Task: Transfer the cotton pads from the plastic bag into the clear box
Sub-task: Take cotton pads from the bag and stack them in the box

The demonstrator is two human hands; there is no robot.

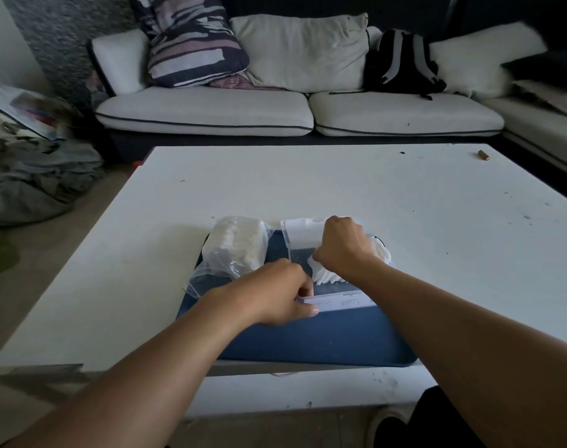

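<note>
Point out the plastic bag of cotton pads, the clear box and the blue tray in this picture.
plastic bag [233,245]: head view, on the full part holding pads.
clear box [303,236]: head view, on its far wall, left of the right hand.
blue tray [324,337]: head view, on its bare near part.

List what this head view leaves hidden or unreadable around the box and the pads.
- Clear box floor: the right hand covers it, so the pad count inside is hidden.
- Right hand's fingers: curled out of sight behind the knuckles.
- Plastic bag opening: hidden behind the left hand.
- Label print: too small to read.
</note>
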